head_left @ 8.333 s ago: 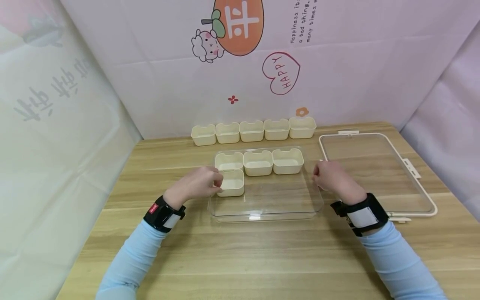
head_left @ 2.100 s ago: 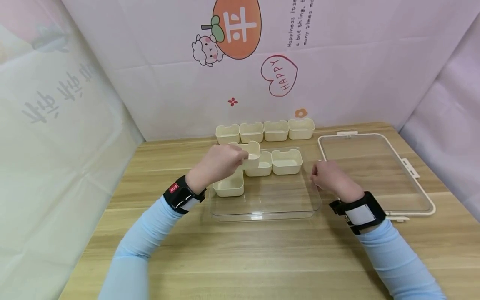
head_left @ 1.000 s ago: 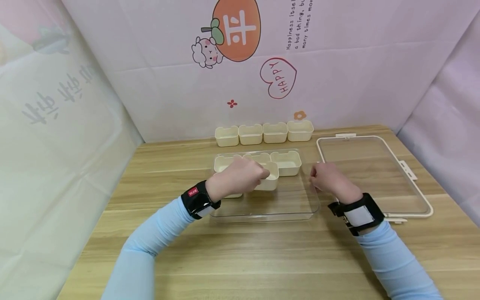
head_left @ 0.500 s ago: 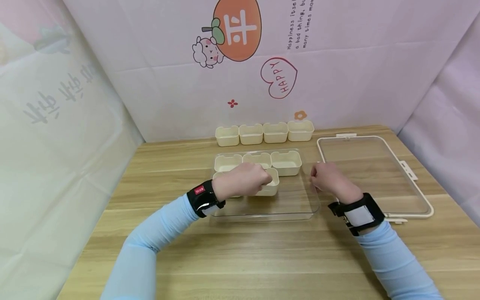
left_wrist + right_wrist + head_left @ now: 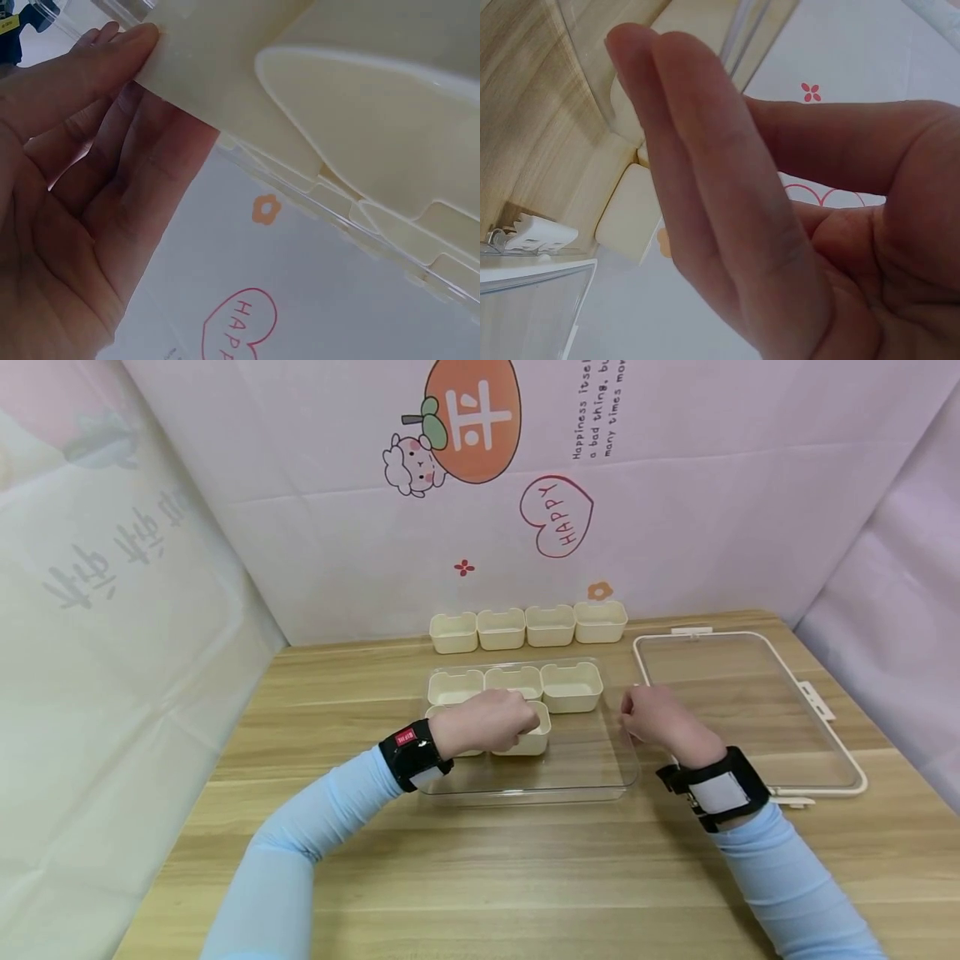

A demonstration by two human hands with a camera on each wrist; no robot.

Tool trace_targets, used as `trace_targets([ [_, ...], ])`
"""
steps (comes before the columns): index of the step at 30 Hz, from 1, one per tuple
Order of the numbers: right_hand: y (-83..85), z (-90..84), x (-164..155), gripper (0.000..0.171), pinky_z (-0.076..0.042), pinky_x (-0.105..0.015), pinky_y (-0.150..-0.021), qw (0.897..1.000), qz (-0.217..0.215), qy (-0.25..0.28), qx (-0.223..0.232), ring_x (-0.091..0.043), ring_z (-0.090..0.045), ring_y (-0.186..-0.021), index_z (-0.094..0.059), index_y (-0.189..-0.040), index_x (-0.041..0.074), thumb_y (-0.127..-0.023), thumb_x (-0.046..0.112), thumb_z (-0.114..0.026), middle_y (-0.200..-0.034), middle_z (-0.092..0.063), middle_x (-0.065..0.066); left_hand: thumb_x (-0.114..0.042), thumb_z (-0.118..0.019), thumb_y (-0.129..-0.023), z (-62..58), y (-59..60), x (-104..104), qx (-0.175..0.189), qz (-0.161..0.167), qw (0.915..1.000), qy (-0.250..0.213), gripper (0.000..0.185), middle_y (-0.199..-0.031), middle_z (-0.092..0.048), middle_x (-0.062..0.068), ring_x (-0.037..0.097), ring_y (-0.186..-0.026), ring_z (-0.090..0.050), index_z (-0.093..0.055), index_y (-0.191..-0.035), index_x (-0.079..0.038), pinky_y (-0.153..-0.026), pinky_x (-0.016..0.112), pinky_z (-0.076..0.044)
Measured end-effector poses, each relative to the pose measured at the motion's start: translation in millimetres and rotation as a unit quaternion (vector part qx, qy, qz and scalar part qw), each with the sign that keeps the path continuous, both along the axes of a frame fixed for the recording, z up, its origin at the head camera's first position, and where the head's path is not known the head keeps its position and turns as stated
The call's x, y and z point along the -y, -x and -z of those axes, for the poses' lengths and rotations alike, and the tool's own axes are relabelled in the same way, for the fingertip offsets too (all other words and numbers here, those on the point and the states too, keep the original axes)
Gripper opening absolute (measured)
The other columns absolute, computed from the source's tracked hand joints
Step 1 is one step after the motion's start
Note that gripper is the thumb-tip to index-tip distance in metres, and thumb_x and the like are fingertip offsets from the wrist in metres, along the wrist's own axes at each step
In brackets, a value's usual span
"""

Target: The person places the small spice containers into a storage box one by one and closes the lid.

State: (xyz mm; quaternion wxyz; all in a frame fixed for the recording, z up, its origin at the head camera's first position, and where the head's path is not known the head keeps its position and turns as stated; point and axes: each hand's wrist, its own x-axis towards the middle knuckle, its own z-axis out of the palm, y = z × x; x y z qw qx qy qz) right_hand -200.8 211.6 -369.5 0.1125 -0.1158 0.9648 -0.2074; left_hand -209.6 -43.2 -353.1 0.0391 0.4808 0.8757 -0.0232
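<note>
Our left hand (image 5: 487, 722) grips a cream cup (image 5: 527, 739) inside the clear tray (image 5: 592, 772); our right hand (image 5: 654, 718), loosely curled, steadies the tray's edge.

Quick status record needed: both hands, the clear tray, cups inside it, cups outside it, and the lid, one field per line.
left hand: grips a cream cup in the tray's second row, fingers on its wall
right hand: at the tray's right edge, holding nothing; contact unclear
clear tray: flat on the wooden table
cups in tray: three in the back row, one partly hidden under the left hand, plus the gripped one
cups outside tray: row of four along the wall
lid: lying flat, right of the tray
</note>
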Motion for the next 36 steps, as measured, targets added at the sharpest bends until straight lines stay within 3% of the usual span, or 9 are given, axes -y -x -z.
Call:
trace_targets([
  [7,1.3,1.8,-2,0.013,-0.041,-0.026,-0.054,1.000,0.000,-0.002,-0.004,-0.018,-0.058,-0.063,-0.062,-0.081,0.000,-0.088,0.009,-0.057,-0.070,-0.064,-0.009,0.009,-0.050,-0.075,6.5,3.2,-1,0.012,-0.010,0.9999,-0.004,0.041,-0.060,-0.018,-0.007,0.008,-0.055,-0.021,-0.027,-0.056,-0.020,-0.048,0.020,-0.017],
  [17,2.0,0.5,-1,0.013,-0.040,-0.027,-0.054,1.000,0.004,-0.011,-0.004,-0.020,-0.056,-0.063,-0.061,-0.079,0.001,-0.088,0.010,-0.058,-0.068,-0.062,-0.008,0.006,-0.054,-0.080,8.9,4.0,-2,0.018,-0.015,0.9997,0.004,0.040,-0.059,-0.022,-0.007,0.007,-0.054,-0.024,-0.032,-0.058,-0.019,-0.048,0.020,-0.020],
  [36,2.5,1.4,-1,0.013,-0.041,-0.027,-0.054,1.000,0.006,-0.016,-0.003,-0.020,-0.057,-0.064,-0.060,-0.082,0.000,-0.089,0.011,-0.058,-0.071,-0.062,-0.009,0.006,-0.054,-0.082,12.8,4.7,-1,0.008,-0.015,0.9998,0.006,0.040,-0.059,-0.023,-0.008,0.007,-0.055,-0.024,-0.035,-0.057,-0.019,-0.047,0.019,-0.020],
])
